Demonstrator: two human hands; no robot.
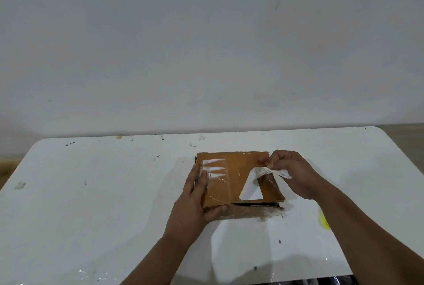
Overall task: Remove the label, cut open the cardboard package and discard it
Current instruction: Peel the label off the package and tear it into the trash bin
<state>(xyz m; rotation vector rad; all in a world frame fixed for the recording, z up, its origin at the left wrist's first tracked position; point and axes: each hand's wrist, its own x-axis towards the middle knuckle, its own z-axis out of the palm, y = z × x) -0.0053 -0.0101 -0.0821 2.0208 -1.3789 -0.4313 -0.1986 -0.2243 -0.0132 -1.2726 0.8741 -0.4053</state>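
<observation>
A flat brown cardboard package (234, 174) lies on the white table (114, 193), wrapped in shiny clear tape. A white label (251, 189) is partly peeled from its right half, and the free end is lifted and crumpled. My right hand (296, 173) pinches that lifted end of the label above the package's far right corner. My left hand (195, 195) grips the package's left edge, fingers lying on top and the thumb under the near edge.
The table stands against a pale wall (206, 43). A yellow object (324, 221) shows just behind my right forearm. Small specks and scraps dot the tabletop, and clear plastic (91, 273) lies at the near edge. Wooden floor (408, 144) shows beyond the table's right side.
</observation>
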